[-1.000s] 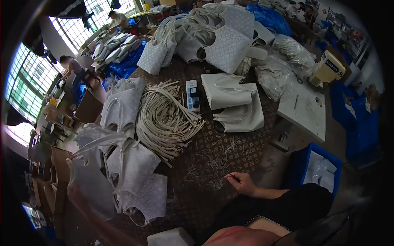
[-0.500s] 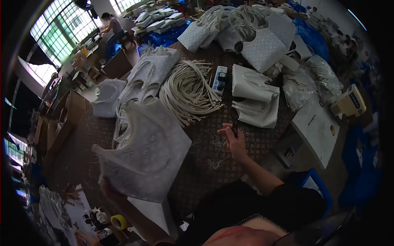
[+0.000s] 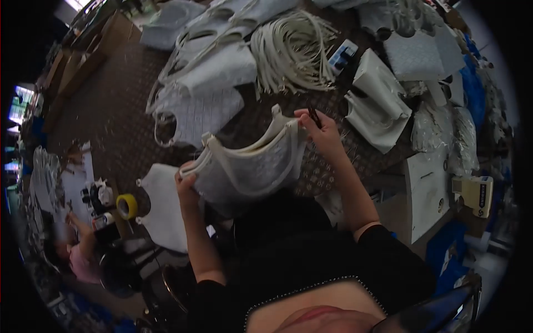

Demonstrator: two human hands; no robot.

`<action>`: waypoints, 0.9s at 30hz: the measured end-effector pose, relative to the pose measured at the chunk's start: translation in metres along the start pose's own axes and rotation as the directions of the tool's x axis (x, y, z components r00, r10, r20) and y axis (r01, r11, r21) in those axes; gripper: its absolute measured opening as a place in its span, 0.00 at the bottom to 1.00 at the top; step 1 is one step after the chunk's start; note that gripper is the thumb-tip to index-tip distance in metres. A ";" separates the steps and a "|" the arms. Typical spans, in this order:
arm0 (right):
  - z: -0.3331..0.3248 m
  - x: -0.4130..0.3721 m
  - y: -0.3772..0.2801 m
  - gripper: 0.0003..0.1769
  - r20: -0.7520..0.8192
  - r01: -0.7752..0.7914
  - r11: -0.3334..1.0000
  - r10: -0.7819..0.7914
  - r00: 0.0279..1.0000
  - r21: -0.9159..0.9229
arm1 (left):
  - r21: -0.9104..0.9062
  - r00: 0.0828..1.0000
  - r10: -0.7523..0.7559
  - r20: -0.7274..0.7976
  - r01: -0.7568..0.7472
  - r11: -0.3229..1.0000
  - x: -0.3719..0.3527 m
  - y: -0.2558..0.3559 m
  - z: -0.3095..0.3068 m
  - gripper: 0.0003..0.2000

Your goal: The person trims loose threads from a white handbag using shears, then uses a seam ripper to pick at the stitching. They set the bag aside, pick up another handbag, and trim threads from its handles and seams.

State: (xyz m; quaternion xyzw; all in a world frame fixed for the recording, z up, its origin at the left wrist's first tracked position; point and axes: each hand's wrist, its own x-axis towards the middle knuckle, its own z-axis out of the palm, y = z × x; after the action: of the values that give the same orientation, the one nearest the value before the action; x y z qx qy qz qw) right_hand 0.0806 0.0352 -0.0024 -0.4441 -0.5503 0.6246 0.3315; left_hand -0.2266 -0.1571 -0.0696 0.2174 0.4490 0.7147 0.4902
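Close to my body I hold a white patterned handbag [image 3: 250,173] with both hands, its opening and strap handles facing up. My left hand [image 3: 187,187] is closed on the bag's left top corner. Pinched at the opposite top corner is my right hand [image 3: 325,139], which also keeps a small dark pointed tool [image 3: 315,117] between its fingers; its exact kind is too small to make out. Just beyond the bag lies another quilted white bag [image 3: 208,115] on the patterned table [image 3: 122,100].
A coil of pale straps [image 3: 291,53] and a power strip [image 3: 342,55] lie at the back. White bag pieces [image 3: 377,102] rest to the right. On the left are a white panel [image 3: 166,205], yellow tape [image 3: 126,206] and a co-worker's pink sleeve [image 3: 83,266].
My right hand has come over to the handbag, which both hands now grip. The bag has turned from lying sideways in my left hand to opening upward. My view has tilted down and left.
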 end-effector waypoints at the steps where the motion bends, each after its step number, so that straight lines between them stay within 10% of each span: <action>1: 0.006 -0.003 -0.007 0.16 0.027 0.014 0.998 -0.012 1.000 -0.058 | -0.002 1.000 -0.014 -0.009 0.014 1.000 -0.001 -0.005 -0.007 0.24; 6: 0.005 -0.007 0.009 0.13 0.143 -0.077 0.997 0.080 0.986 -0.022 | -0.032 0.997 -0.049 -0.062 0.047 0.998 -0.002 -0.007 -0.004 0.26; 13: 0.014 -0.030 0.029 0.09 0.210 0.108 0.994 -0.112 0.971 0.032 | 0.449 0.997 0.076 0.014 -0.074 0.891 -0.010 0.047 0.026 0.34; 18: 0.012 -0.045 0.033 0.10 0.191 0.187 0.981 -0.195 0.962 0.059 | 0.695 0.972 -0.234 -0.014 0.178 0.696 -0.008 0.077 0.073 0.18; 27: -0.022 -0.061 0.029 0.15 0.343 0.195 0.980 -0.168 0.924 -0.045 | 0.316 0.890 -0.453 -0.055 0.446 0.837 0.008 0.052 0.088 0.14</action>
State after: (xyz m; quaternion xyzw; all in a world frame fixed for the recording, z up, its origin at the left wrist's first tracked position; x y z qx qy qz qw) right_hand 0.1265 -0.0163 -0.0189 -0.2906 -0.6616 0.6359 0.2711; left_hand -0.1906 -0.1181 0.0181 0.1903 0.5920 0.4947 0.6071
